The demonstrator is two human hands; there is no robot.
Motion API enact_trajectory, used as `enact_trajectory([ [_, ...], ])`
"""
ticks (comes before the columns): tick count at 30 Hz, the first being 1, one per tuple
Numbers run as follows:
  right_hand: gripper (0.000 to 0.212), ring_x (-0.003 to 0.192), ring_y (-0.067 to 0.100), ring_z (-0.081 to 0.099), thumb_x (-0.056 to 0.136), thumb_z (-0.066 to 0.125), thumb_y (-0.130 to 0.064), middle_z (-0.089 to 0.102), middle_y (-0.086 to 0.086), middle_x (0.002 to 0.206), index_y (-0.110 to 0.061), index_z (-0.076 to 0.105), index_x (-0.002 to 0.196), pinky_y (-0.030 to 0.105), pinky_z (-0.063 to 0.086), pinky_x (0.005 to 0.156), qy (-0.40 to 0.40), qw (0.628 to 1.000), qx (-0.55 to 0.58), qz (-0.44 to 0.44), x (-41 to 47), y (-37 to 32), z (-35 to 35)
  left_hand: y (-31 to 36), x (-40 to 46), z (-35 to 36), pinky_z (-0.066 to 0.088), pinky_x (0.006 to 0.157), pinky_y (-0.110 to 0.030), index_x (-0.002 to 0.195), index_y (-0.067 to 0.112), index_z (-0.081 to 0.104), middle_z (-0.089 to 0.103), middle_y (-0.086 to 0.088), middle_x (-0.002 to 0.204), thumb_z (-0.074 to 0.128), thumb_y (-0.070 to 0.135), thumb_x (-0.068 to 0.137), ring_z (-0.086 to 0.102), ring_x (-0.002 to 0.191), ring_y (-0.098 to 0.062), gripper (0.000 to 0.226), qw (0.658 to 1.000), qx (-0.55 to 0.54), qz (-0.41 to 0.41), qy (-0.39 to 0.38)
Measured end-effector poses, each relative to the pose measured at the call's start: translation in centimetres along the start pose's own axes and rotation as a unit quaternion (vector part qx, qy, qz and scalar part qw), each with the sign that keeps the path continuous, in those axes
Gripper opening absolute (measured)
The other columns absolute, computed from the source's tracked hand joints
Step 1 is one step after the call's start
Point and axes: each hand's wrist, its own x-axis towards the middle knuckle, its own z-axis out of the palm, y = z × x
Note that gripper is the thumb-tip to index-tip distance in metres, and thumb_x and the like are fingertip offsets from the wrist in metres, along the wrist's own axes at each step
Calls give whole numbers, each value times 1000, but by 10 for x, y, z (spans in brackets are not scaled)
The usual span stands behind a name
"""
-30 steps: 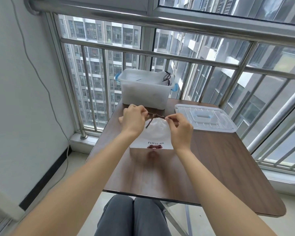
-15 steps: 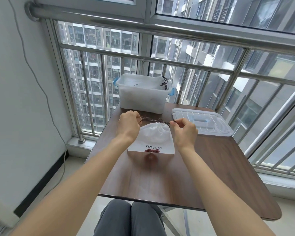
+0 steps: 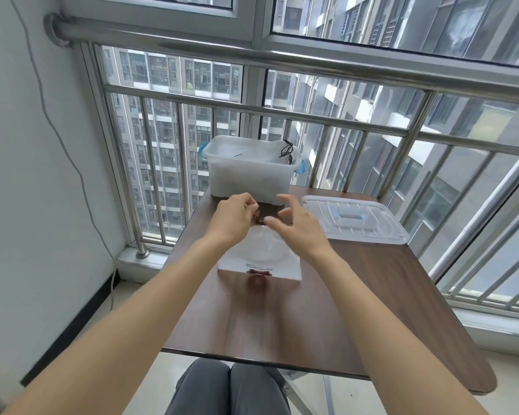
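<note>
Now: left hand pinches the drawstring, right hand loose over the pouch

On my feed the white cloth pouch lies flat on the brown table, about midway across it and towards the far half, with its gathered mouth pointing away from me. Near its closer edge it carries a line of dark lettering, too blurred for me to read, and a small red mark below that. The dark red drawstring bunches at the mouth. The left hand sits right there with its fingers curled, fingertips pinched on the cord. The right hand hovers just beside it over the right side of the mouth, fingers spread and relaxed, gripping nothing. I cannot tell whether its fingertips touch the cloth.

Just behind both hands stands a translucent white storage box with blue clips at its ends, open on top. A thin black cord hangs over its far right rim. The box's clear lid lies flat on the table to the right, close to the right hand but apart from the pouch. A steel railing runs behind the table, a thin cable trails down the white wall on the left, and grey-clad knees show under the near edge.
</note>
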Motion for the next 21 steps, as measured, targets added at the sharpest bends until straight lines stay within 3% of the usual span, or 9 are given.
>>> enact_trajectory([
  [2, 44, 92, 13, 56, 77, 65, -51, 61, -7, 95, -30, 55, 114, 35, 49, 78, -59, 996, -69, -11, 2, -3, -1, 6, 4, -2, 52, 82, -36, 85, 11, 61, 68, -8, 82, 49, 17, 96, 65, 81, -25, 17, 999, -35, 11, -2],
  [5, 26, 80, 17, 54, 80, 67, -43, 56, -6, 78, -21, 64, 94, 33, 44, 70, -52, 993, -104, -29, 6, -2, -6, 4, 8, -2, 52, 87, -36, 98, 11, 61, 68, -11, 92, 53, 16, 94, 66, 85, -24, 10, 996, -87, 17, -20],
  [8, 27, 80, 16, 50, 82, 69, -32, 50, -8, 72, -13, 65, 100, 28, 39, 69, -13, 996, -73, -52, 8, -7, -18, -6, 9, -1, 38, 103, -32, 137, 19, 37, 54, -5, 128, 62, 24, 88, 48, 122, -21, 55, 991, -47, -14, -124],
  [10, 28, 75, 14, 48, 83, 69, -26, 47, -10, 70, -9, 63, 104, 24, 35, 62, 1, 997, -43, -61, 11, -9, -29, -15, 12, -2, 28, 112, -38, 148, 22, 16, 39, -3, 146, 68, 24, 81, 28, 137, -23, 85, 983, 16, -37, -180],
  [12, 26, 66, 8, 45, 83, 69, -22, 46, -14, 71, -8, 62, 104, 15, 34, 58, 9, 997, -7, -71, 14, -10, -40, -22, 19, -3, 26, 113, -47, 150, 25, 8, 35, -4, 147, 72, 21, 75, 25, 138, -27, 99, 978, 66, -53, -192],
  [14, 23, 67, 7, 46, 83, 69, -21, 47, -15, 74, -12, 61, 102, 15, 37, 63, 20, 997, 23, -73, 17, -9, -49, -24, 28, -5, 33, 108, -50, 145, 27, 25, 47, -4, 134, 74, 18, 71, 37, 129, -28, 89, 978, 86, -67, -180],
  [16, 14, 74, 16, 50, 84, 67, -21, 52, -11, 78, -18, 61, 96, 26, 44, 73, 29, 995, 68, -66, 20, -6, -55, -23, 36, -7, 41, 100, -47, 113, 20, 54, 59, -3, 107, 75, 18, 69, 51, 113, -28, 49, 979, 116, -71, -152],
  [19, 12, 83, 24, 57, 85, 66, -18, 60, -1, 86, -29, 60, 84, 49, 51, 88, 56, 984, 161, -45, 23, -4, -63, -18, 46, -13, 43, 97, -46, 72, 20, 60, 61, -2, 76, 74, 23, 74, 61, 97, -29, 14, 982, 122, -100, -100],
  [21, 10, 85, 23, 58, 85, 65, -17, 60, 1, 86, -26, 59, 85, 49, 51, 89, 70, 982, 172, -26, 24, -4, -66, -12, 53, -18, 41, 99, -49, 77, 20, 65, 62, -5, 80, 69, 26, 80, 60, 98, -31, 8, 988, 101, -104, -51],
])
